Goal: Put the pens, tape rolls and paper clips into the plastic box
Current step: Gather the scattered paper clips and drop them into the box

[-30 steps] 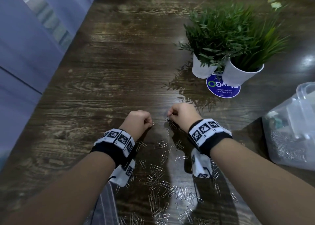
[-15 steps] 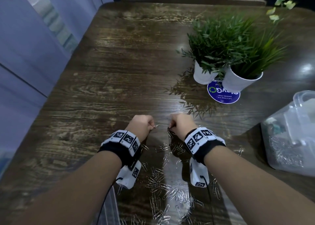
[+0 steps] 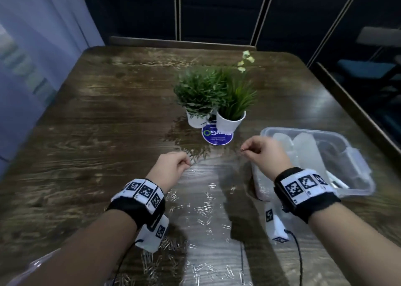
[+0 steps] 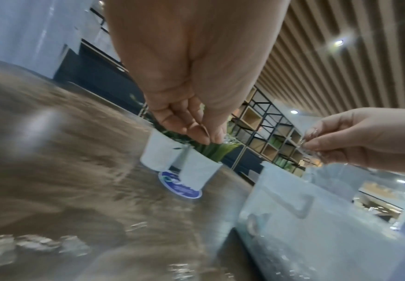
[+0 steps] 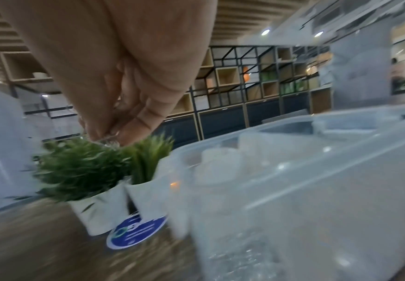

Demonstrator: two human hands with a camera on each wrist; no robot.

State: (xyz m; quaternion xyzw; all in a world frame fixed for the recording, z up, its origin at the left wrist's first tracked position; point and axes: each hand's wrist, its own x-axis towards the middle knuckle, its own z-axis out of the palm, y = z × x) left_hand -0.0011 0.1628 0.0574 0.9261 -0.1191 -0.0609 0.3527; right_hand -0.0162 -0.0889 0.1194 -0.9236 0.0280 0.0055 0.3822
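Observation:
Loose silver paper clips (image 3: 206, 210) lie scattered on the wooden table (image 3: 97, 134) below both hands. My left hand (image 3: 188, 164) hovers above the table and pinches a paper clip (image 4: 205, 131) between thumb and fingers. To its right, my right hand (image 3: 244, 150) is raised at the near-left corner of the clear plastic box (image 3: 358, 177) and pinches a few paper clips (image 5: 109, 141). White tape rolls (image 3: 303, 147) and a heap of clips (image 3: 261, 188) lie inside the box. Its other contents are too blurred to tell.
Two white pots of green plants (image 3: 212, 103) stand behind the hands on a round blue sticker (image 3: 217, 136). The box sits at the right near the table's edge. A wall panel runs along the left side.
Both hands have lifted off the clip pile, still pinching clips. The right hand has moved right and up to the box. The head view has tilted up.

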